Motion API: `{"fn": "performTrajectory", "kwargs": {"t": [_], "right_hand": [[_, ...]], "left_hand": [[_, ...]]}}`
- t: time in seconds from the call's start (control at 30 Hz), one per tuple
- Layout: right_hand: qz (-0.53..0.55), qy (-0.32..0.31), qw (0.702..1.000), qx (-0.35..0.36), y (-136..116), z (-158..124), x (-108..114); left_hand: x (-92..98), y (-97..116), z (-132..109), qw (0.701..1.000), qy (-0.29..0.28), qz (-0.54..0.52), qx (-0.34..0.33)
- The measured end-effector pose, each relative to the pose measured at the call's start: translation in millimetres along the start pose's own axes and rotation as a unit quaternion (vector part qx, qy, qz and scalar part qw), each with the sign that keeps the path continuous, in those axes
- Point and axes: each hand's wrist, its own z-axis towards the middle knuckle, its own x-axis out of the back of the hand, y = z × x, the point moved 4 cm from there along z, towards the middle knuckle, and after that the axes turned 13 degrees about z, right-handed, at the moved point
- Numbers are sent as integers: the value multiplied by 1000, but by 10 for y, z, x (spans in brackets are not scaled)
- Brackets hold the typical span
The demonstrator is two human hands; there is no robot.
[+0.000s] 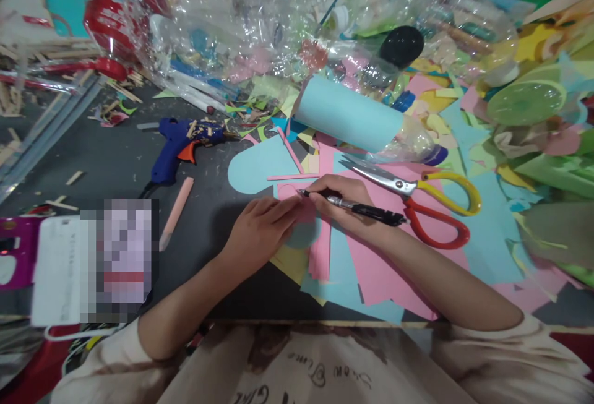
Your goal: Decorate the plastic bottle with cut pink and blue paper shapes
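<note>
My right hand (346, 197) is closed around a black and silver pen (357, 207), its tip on a small pink paper piece (288, 190). A curved line is faintly drawn on that piece. My left hand (264, 224) lies palm down with fingers stretched out, fingertips on the pink paper near the pen tip; its thumb is hidden. Just beyond it lies a light blue rounded paper cutout (260, 166), with a thin pink strip (292, 177) beside it. Scissors (403, 187) with yellow and red handles lie partly open on pink paper, right of my right hand.
A blue glue gun (174, 147) and a pink stick (177, 213) lie left. A bottle wrapped in light blue paper (348, 113) lies beyond my hands. Clear plastic bottles (223, 20) and paper scraps (533, 163) crowd the back and right. A white power bank-like box (58, 268) sits front left.
</note>
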Motion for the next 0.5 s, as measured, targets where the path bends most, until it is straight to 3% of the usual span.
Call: {"fn": "performTrajectory", "kwargs": {"t": [0.3, 0.5], "right_hand": [[-32, -4, 999, 8, -15, 0, -3], [-44, 11, 999, 25, -47, -6, 1]], "left_hand": [[-16, -5, -10, 1000, -23, -5, -4], [16, -1, 13, 1000, 8, 5, 0]]}}
